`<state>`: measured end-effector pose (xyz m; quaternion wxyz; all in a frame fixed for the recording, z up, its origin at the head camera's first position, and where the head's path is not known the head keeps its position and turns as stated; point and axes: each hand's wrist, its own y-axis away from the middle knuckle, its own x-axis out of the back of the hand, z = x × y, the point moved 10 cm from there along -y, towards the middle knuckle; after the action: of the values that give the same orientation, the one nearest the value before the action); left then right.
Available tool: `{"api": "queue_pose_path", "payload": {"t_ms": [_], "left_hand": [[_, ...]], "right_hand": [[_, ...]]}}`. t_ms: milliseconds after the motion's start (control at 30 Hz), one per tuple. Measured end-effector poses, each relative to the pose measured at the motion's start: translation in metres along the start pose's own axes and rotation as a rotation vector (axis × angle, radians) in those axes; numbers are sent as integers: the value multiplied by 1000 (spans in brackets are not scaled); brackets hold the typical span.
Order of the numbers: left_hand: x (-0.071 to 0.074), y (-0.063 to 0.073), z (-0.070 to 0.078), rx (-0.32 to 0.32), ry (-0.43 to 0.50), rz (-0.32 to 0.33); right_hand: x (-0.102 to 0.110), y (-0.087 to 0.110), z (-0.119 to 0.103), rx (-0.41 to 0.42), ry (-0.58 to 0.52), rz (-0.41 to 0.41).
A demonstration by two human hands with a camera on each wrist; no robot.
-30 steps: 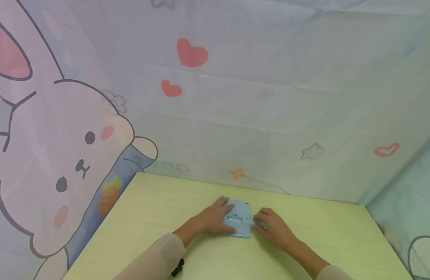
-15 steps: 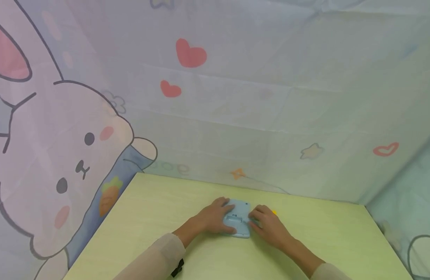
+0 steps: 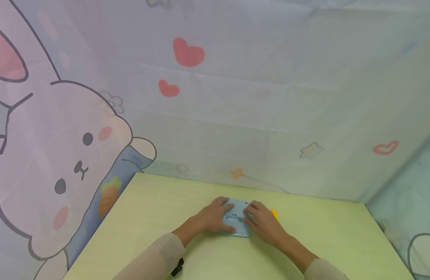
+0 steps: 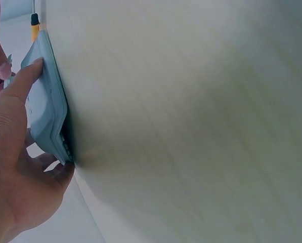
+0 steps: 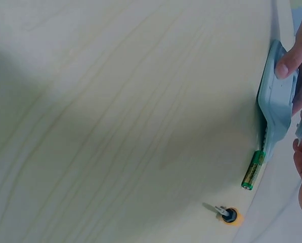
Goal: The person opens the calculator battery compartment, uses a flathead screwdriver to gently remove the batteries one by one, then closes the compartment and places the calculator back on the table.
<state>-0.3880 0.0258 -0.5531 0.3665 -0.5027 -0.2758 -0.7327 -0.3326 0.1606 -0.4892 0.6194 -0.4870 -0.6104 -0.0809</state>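
Note:
A light blue calculator (image 3: 240, 230) lies face down on the table, its battery compartment (image 3: 234, 219) uncovered. From its left side my left hand (image 3: 215, 216) grips it, thumb on the near part and fingers spread to the far edge. Between thumb and fingers my right hand (image 3: 264, 221) pinches a small light blue battery cover (image 5: 301, 131), held over the calculator's right side. In the head view the fingers hide most of that cover. A green battery (image 5: 252, 171) lies on the table by the calculator's end, as the right wrist view shows.
A screwdriver with a yellow handle (image 3: 274, 214) lies right of the calculator, partly behind my right hand; its metal tip (image 5: 220, 210) shows in the right wrist view. A black object (image 3: 178, 267) is beside the left sleeve. A printed cloth (image 3: 215, 116) hangs behind the table (image 3: 165, 194).
My right hand has moved left with the battery cover, from beside the calculator to over its right part. More of the yellow handle shows. The left hand stays in place.

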Motion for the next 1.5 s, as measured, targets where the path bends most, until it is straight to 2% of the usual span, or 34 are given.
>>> {"api": "queue_pose_path", "payload": {"t_ms": [267, 600, 1033, 1267, 1500], "left_hand": [[2, 1, 2, -8, -5, 0], [9, 3, 6, -19, -12, 14], [4, 1, 1, -9, 9, 3], [4, 1, 1, -6, 16, 0], [4, 0, 2, -17, 13, 7]], "right_hand": [[-3, -7, -6, 5, 18, 10], [-14, -16, -10, 7, -15, -9], [-27, -21, -13, 4, -23, -22], [-29, -21, -15, 45, -18, 7], [-33, -22, -15, 42, -20, 1]]}}
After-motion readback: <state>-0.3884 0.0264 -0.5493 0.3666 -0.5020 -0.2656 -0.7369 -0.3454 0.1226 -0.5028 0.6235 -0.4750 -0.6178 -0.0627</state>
